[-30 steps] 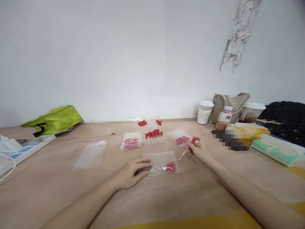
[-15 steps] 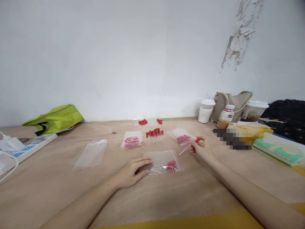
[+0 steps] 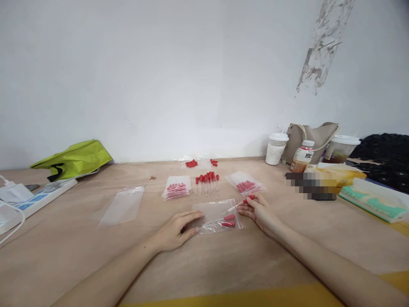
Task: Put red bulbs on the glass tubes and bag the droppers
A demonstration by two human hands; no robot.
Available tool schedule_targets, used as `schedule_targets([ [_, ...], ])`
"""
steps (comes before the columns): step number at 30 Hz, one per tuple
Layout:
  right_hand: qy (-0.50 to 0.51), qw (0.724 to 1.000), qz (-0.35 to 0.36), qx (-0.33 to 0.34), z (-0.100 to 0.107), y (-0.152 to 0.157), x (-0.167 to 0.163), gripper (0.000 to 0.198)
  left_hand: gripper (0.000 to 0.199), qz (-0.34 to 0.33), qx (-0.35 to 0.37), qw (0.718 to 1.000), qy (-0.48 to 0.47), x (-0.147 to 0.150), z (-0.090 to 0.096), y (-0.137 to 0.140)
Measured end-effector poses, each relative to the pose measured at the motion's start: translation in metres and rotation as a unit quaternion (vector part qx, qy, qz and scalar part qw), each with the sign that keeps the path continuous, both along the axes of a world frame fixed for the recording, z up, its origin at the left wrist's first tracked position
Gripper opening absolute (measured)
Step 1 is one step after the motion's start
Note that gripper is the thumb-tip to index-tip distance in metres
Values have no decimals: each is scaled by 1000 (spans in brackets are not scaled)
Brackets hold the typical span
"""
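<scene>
In front of me lies a clear zip bag (image 3: 209, 207) holding two droppers (image 3: 229, 217) with red bulbs. My left hand (image 3: 177, 230) rests its fingertips on the bag's left edge, thumb and fingers apart. Pinched by its red bulb in my right hand (image 3: 260, 212) is another dropper (image 3: 248, 198). Its glass tip points left, over the bag's zip end; whether it is inside the mouth I cannot tell. Behind the bag several loose droppers (image 3: 208, 181) lie in a row.
Filled bags lie left (image 3: 177, 188) and right (image 3: 246, 184) of the row. Flat bags (image 3: 124, 205) lie farther left. Red bulbs (image 3: 191, 163) sit near the wall. A power strip (image 3: 41, 202) is at left; a cup (image 3: 276, 149), bottle (image 3: 302, 157) and tissue pack (image 3: 373, 200) are at right.
My right hand has moved left and slightly down, bringing the held dropper from beside the right filled bag to the zip end of the front bag. My left hand stays put.
</scene>
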State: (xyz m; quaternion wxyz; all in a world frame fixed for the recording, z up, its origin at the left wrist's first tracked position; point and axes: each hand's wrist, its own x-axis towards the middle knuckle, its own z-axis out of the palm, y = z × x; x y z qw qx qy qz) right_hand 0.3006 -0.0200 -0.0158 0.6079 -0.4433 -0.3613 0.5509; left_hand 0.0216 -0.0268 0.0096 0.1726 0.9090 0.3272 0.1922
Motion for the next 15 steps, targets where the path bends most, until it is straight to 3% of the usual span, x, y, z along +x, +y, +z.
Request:
schedule_targets([
  [6,-180,980,86,26,3,-6,2,27,39,-3,3,1000,1,0,0,0],
  [12,-241,962,82,97,-6,1,0,31,39,-7,9,1000,1,-1,0,0],
  [15,-253,956,114,92,-10,4,0,25,39,-5,11,1000,3,0,-1,0],
])
